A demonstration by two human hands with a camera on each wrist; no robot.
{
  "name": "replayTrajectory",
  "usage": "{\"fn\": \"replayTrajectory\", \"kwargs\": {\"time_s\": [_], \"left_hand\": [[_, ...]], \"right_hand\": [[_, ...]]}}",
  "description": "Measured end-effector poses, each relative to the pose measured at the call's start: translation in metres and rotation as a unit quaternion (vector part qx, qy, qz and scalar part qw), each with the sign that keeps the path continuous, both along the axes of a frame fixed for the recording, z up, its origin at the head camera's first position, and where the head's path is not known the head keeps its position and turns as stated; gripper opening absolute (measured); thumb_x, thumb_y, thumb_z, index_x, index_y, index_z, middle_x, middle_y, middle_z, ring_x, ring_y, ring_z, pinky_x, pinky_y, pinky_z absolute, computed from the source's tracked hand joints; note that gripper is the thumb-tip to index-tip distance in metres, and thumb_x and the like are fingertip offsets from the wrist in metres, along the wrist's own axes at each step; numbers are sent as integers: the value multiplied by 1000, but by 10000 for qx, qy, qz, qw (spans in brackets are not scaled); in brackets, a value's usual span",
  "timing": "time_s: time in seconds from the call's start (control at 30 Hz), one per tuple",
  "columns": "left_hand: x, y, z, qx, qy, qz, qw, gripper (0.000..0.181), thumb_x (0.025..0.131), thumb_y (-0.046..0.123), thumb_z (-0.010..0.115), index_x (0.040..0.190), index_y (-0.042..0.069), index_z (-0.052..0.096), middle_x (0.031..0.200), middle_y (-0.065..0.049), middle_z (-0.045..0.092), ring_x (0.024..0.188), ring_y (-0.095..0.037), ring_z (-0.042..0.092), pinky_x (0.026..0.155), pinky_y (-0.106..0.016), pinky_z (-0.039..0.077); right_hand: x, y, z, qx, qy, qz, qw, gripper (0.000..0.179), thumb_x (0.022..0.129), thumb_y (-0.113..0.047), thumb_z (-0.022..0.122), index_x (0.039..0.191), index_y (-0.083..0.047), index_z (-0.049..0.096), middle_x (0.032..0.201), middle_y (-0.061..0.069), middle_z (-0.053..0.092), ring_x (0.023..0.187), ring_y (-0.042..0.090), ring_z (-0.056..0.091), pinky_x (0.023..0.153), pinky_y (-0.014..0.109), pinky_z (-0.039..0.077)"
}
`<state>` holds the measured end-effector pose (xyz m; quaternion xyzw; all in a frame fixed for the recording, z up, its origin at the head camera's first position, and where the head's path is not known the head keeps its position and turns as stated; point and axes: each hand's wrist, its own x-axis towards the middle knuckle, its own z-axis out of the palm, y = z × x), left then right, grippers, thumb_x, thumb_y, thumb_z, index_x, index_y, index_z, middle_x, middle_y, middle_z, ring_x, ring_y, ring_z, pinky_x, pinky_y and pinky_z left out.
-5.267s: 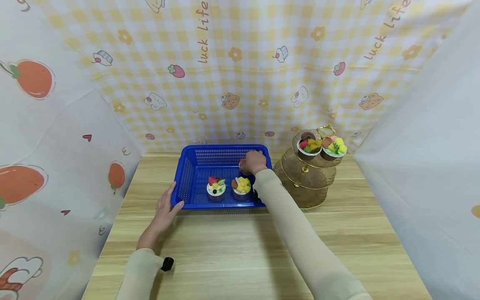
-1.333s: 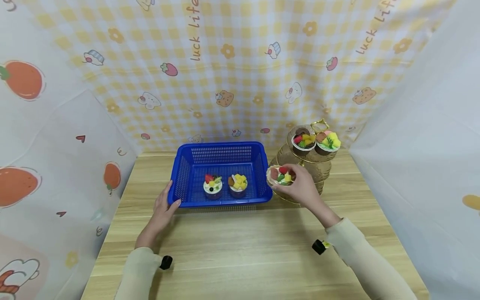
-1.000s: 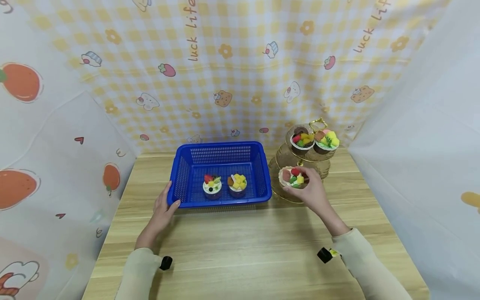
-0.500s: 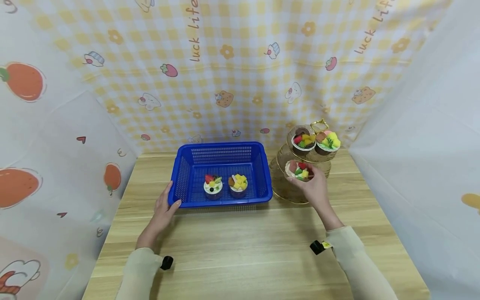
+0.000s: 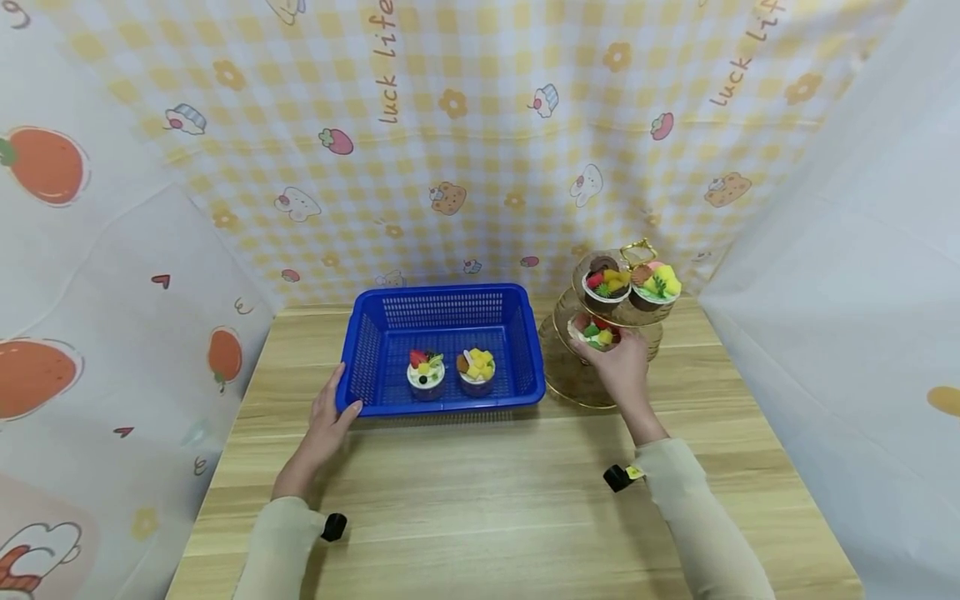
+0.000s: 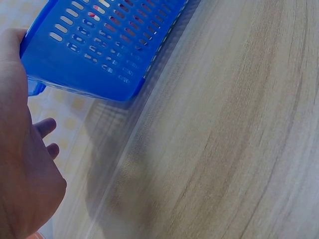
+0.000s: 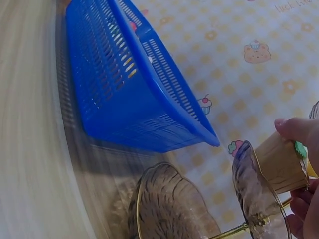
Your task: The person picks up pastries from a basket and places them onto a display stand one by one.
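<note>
My right hand [image 5: 624, 367] holds a cupcake [image 5: 592, 335] by its sides, over the middle tier of a gold-rimmed three-tier cake stand [image 5: 573, 382]. The cupcake has red, green and yellow toppings. In the right wrist view its pale paper cup [image 7: 279, 162] stands base against the clear tier plate [image 7: 249, 181], fingers and thumb around it. My left hand [image 5: 327, 423] grips the front left corner of a blue plastic basket [image 5: 442, 288], thumb at the rim. Two fingertips [image 6: 46, 127] show beyond the basket in the left wrist view.
Two cupcakes stand in the basket, one with a strawberry [image 5: 426, 375] and one with yellow cubes [image 5: 476, 371]. A chocolate cupcake [image 5: 606, 283] and a yellow-topped one [image 5: 656, 285] occupy the top tier. A patterned curtain [image 5: 465, 167] hangs behind the wooden table [image 5: 480, 500].
My right hand has lifted the cupcake out of the basket, carried it right to the stand, and moved it in under the top tier. The left hand has stayed at the basket corner.
</note>
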<state>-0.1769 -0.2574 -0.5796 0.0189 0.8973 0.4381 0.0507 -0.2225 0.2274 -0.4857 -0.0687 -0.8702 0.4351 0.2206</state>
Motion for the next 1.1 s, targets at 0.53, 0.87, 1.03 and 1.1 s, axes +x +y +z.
{"fn": "replayTrajectory", "kwargs": {"time_s": [0.53,0.87,1.03,1.1], "left_hand": [[-1,-1,-3,-3,6,25,10000,75,103,41,45,158,40,-7,168,-16,1,150,-51,-2,109,-79,5],[-2,1,-1,-8,40,33,10000,76,103,42,45,158,39,-6,168,-17,2,150,-51,-1,109,-79,5],[-1,1,-1,7,36,43,10000,76,102,40,46,158,39,-6,168,-17,2,150,-51,-1,110,-79,5],[-1,1,-2,14,35,39,10000,76,102,38,46,158,38,-6,168,-16,1,150,-52,-1,110,-79,5]], "right_hand": [[-17,-14,-8,571,252,-582,9964,64,66,-36,91,116,-4,66,108,20,71,105,42,61,96,52,43],[-24,-18,-13,843,477,-833,9918,64,65,-39,91,113,-4,66,105,20,71,103,45,59,96,53,40],[-25,-21,-15,916,386,-969,9903,67,66,-40,91,113,-1,65,105,21,71,103,46,58,97,54,39],[-25,-22,-16,942,356,-1024,9896,68,66,-41,91,114,0,64,106,21,71,103,46,58,97,54,39]]}}
